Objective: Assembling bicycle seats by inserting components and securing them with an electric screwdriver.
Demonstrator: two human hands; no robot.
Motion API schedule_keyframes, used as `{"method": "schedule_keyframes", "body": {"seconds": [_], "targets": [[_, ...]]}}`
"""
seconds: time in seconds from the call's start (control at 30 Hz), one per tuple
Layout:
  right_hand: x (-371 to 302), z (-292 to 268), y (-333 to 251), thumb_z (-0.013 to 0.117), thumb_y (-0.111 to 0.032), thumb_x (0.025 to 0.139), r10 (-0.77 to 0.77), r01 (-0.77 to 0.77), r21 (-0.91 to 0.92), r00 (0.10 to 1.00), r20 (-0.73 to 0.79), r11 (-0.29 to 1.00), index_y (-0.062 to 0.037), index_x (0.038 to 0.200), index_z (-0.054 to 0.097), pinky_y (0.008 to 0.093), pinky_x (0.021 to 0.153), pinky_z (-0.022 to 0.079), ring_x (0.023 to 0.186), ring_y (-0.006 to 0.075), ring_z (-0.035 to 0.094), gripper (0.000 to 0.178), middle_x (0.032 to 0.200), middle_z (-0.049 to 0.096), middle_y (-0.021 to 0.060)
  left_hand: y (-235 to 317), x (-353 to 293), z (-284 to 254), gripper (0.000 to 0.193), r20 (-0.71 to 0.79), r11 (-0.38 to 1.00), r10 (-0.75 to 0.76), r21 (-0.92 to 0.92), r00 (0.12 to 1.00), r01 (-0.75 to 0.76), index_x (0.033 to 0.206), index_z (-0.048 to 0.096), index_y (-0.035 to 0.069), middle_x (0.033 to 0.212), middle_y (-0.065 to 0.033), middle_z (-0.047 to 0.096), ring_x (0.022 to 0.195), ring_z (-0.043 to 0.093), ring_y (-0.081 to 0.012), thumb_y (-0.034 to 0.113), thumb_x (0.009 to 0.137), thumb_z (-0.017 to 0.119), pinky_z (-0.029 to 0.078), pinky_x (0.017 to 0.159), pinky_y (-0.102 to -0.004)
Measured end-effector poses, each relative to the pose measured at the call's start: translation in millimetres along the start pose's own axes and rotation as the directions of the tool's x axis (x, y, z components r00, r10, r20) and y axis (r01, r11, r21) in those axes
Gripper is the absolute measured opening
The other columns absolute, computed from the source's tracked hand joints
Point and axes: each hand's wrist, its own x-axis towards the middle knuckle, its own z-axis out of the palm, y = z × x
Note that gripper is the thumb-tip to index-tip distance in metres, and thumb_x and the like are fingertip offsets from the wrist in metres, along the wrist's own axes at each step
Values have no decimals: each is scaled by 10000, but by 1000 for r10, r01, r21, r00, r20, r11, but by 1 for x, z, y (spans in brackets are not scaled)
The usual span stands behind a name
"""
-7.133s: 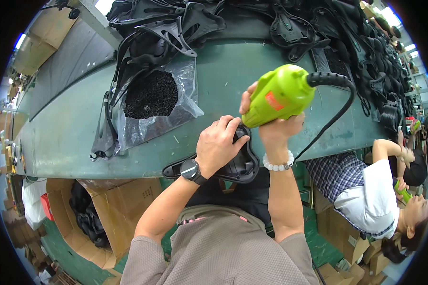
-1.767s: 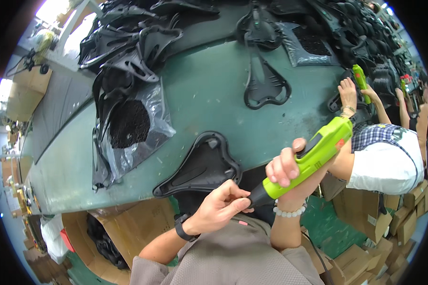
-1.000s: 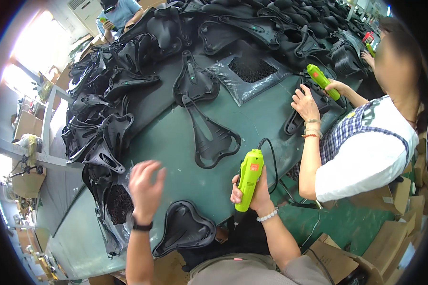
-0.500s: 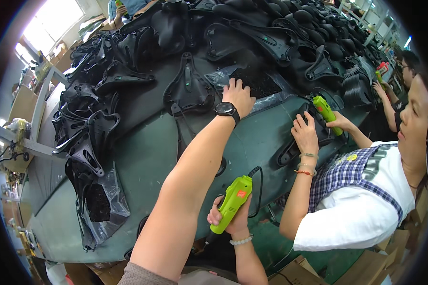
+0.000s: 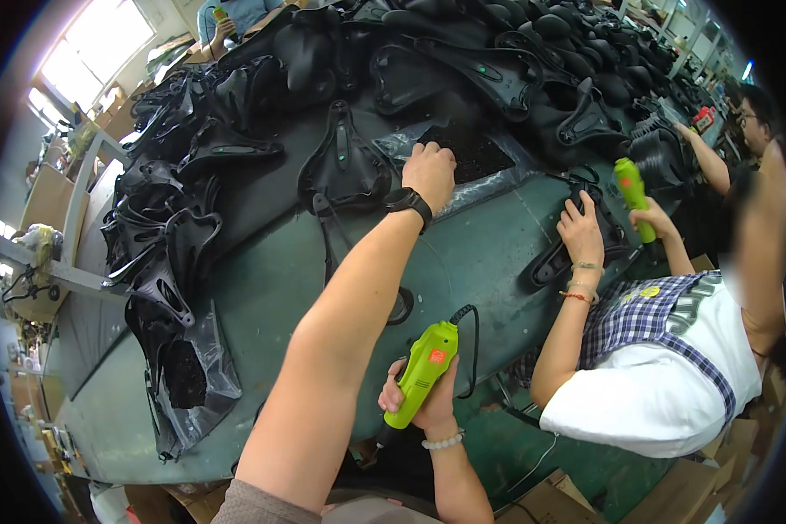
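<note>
My right hand [image 5: 443,403] grips a lime-green electric screwdriver [image 5: 426,371] with its tip pointing down toward me, near the table's front edge. A black cord loops from its top. My left hand [image 5: 430,175], with a black watch on the wrist, is at the near left edge of an opened plastic bag [image 5: 522,164] of small black pieces [image 5: 473,155]. Its fingers are curled together; whatever they hold is hidden. Just left of that hand a black bicycle saddle [image 5: 342,162] lies underside up on the table. A black saddle part [image 5: 336,240] lies partly behind my forearm.
Black saddles [image 5: 463,74] are heaped along the back, and more saddle parts [image 5: 162,227] pile up at the left. Another bag of black pieces [image 5: 185,375] lies front left on the green table [image 5: 271,279]. A co-worker [image 5: 651,367] at the right holds a green screwdriver [image 5: 633,196] beside a saddle.
My left hand has drawn slightly back and left, its fingers curling in from a spread pose. My right hand stays nearly still. The co-worker's screwdriver has moved away from the saddle.
</note>
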Motion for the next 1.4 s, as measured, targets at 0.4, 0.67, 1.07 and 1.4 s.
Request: {"method": "schedule_keyframes", "body": {"seconds": [0.4,0.67,1.07,1.4], "targets": [[-12,1,-9,196,-977,679,-7,5,-37,999,-51,999,-59,1087,612,448,647,434,561,293,515,1088,673,560,148,20,-196,-232,469,422,412,-393,-713,817,567,645,522,34,575,13,511,543,444,-49,341,999,553,361,495,-242],[-36,145,8,485,-622,906,-346,577,-497,805,483,648,-4,1123,595,405,655,518,588,269,634,664,714,637,110,42,-401,-292,174,557,-142,-625,-771,548,621,921,667,-2,856,-40,691,697,585,-60,163,963,632,484,640,-210],[-39,197,91,453,-603,945,-460,713,-540,701,545,447,-60,1159,498,387,596,505,568,238,623,585,761,627,80,68,-450,-283,174,682,-790,-383,-591,623,161,1076,625,20,977,-66,675,825,647,-119,161,977,607,545,748,-252],[-31,205,105,533,-693,861,-362,647,-584,760,540,490,-58,1207,526,358,698,431,645,201,568,723,789,566,57,50,-443,-296,241,732,-833,-283,-508,620,220,1120,593,28,1103,-88,636,869,639,-135,221,978,612,542,768,-287]]}}
